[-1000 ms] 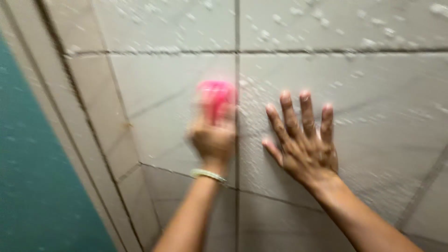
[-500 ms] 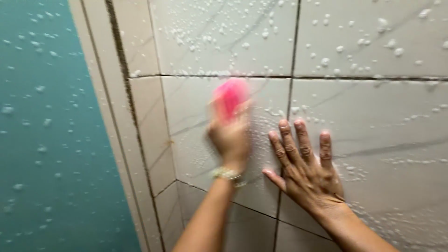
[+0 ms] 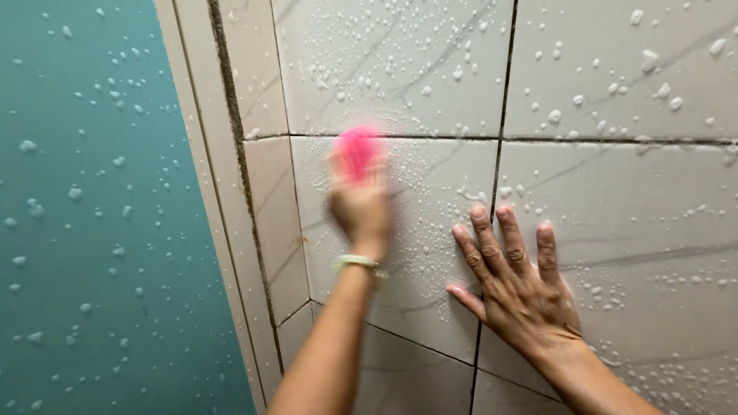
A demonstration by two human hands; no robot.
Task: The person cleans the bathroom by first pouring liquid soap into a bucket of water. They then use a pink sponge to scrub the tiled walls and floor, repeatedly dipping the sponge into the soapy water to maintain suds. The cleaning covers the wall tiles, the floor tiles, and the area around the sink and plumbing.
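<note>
The fingers of the left hand are clenched around a pink scrubber, pressing it against the tiled wall; the fingers of the right hand are released and splayed flat on the same wall, grasping nothing. The scrubber sits on the pale marbled tile just below the horizontal grout line, to the left of the dark vertical grout joint that the right hand straddles lower down. Both the scrubber and the left hand are blurred, which reads as a quick rubbing stroke. Compared with half a second ago the scrubber holds much the same spot near the upper left corner of that tile, so the scrubbing looks concentrated on one patch rather than travelling across the wall, while the view itself has drifted a little to the right. The right hand keeps its braced place. A pale bracelet circles the left wrist. Soapy droplets and foam speckle the tiles all round, thickest about the scrubber. Further left, past a narrow tiled edge, a teal panel carries scattered droplets too.
</note>
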